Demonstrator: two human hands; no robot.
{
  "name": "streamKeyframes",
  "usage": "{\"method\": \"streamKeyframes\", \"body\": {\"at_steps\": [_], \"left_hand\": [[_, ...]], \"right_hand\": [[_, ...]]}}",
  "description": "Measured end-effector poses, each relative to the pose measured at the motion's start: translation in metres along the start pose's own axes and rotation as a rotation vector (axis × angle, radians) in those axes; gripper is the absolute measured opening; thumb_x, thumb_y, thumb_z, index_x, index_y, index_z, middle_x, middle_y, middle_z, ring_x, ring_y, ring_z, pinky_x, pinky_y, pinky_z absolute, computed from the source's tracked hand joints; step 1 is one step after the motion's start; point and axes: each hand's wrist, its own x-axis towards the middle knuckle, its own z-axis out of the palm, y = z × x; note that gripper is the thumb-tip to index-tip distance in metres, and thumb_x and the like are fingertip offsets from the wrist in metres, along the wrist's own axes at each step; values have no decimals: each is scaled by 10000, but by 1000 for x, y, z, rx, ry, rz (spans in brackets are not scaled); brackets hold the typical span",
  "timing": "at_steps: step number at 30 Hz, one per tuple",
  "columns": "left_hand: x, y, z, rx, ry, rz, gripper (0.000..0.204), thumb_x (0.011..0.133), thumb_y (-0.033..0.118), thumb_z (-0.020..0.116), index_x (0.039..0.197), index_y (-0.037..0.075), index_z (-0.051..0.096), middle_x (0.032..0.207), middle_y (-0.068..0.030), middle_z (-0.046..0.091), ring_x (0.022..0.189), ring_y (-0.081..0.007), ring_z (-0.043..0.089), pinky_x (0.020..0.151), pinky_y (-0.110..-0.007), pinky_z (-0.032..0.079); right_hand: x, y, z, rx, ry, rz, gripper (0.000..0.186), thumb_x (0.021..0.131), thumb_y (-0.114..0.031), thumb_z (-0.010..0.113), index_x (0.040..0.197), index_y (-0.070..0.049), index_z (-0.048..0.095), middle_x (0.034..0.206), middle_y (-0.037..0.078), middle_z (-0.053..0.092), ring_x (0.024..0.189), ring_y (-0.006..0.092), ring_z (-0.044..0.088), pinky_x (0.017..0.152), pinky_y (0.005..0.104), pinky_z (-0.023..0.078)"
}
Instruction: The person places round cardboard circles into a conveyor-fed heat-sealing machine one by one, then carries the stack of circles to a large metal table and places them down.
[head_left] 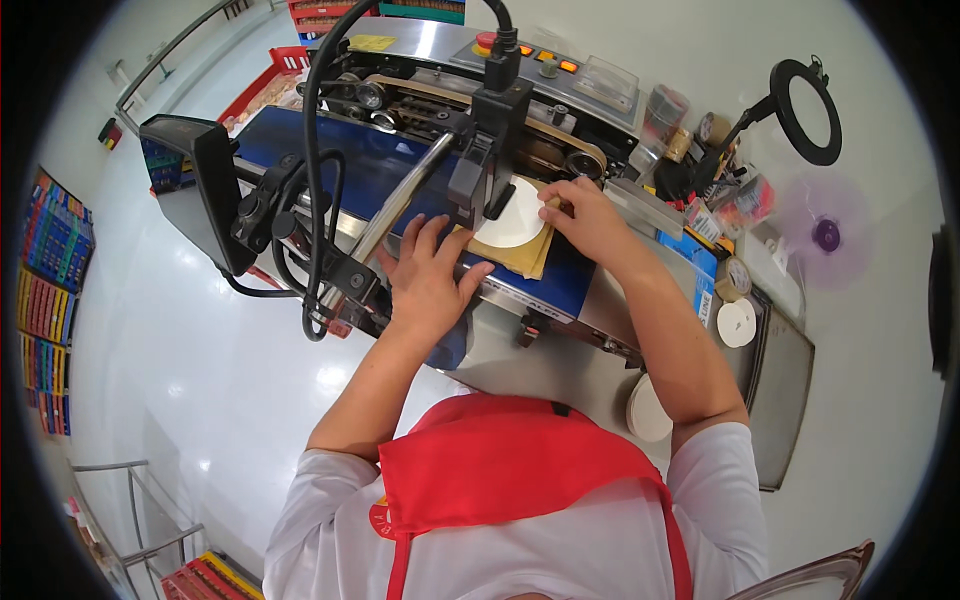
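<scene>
My left hand (428, 270) rests with fingers spread on the machine's blue belt (290, 145), its fingertips beside the left edge of some tan flat sheets (528, 258). A white paper disc (508, 225) lies on the sheets, under a black head (478, 170) mounted on a chrome bar. My right hand (578, 218) has thumb and forefinger closed at the disc's right edge. Where the head covers the disc, its outline is hidden.
A control panel (540, 60) tops the machine; a black monitor (205, 190) hangs left. Cables arch overhead. Tools, tape (732, 280), a ring lamp (805, 110), more white discs (648, 410) and a fan (826, 234) are on the right. Coloured crates (55, 230) stand far left.
</scene>
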Motion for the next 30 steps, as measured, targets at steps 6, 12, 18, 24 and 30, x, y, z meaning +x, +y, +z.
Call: {"method": "streamKeyframes", "body": {"at_steps": [6,12,18,24,30], "left_hand": [[10,-16,5,-150,52,-10,419,732,408,664,1018,115,576,1223,-85,487,1224,-326,363,945,-644,178],[21,-29,1,-124,36,-5,418,751,425,641,1012,105,575,1179,-93,527,1202,-316,404,934,-679,177],[22,-35,7,-125,157,-149,354,716,333,638,983,105,598,1233,-96,469,1215,-342,389,963,-630,209],[19,-55,30,-240,251,-46,313,712,233,659,972,74,590,1152,-160,489,1170,-357,415,944,-462,385],[19,-44,17,-442,288,-352,366,721,224,664,1048,87,575,1123,-204,507,1055,-336,496,871,-424,409]], "right_hand": [[14,2,6,66,-9,-91,185,836,-153,572,981,-56,634,883,136,530,851,288,536,777,337,434],[24,-10,7,211,-103,55,204,888,-101,509,1044,-14,607,950,94,520,758,169,568,655,269,479],[35,-16,-17,204,-272,35,241,892,-89,485,1104,-13,570,918,69,527,747,140,558,662,262,472],[103,-56,-65,203,-18,-42,245,883,-134,513,1095,-37,586,819,15,574,767,101,536,680,230,441],[193,-111,-22,-31,-674,-208,325,866,-184,544,1140,-9,552,946,56,597,873,132,547,768,260,444]]}}
